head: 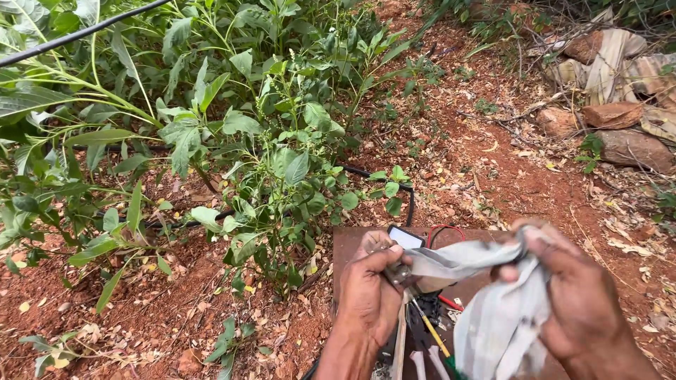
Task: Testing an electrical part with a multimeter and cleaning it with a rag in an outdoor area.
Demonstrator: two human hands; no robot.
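My left hand [370,292] grips a small metal tool [396,271] at its head, down near the bottom middle of the view. My right hand [581,302] bunches a pale grey cloth [493,309] that stretches across to the tool and covers part of it. Both hands hover over a brown board [348,246]. On the board lie a small dark device with a pale screen [405,237], red wire [443,229], and several hand tools [426,338] with light and yellow handles, partly hidden by the cloth.
Leafy green plants [232,134] fill the left and centre, with black irrigation tubing [380,176] running through them on red soil [507,169]. A black pipe [77,34] crosses the top left. Rocks and dry husks [612,98] lie at the upper right.
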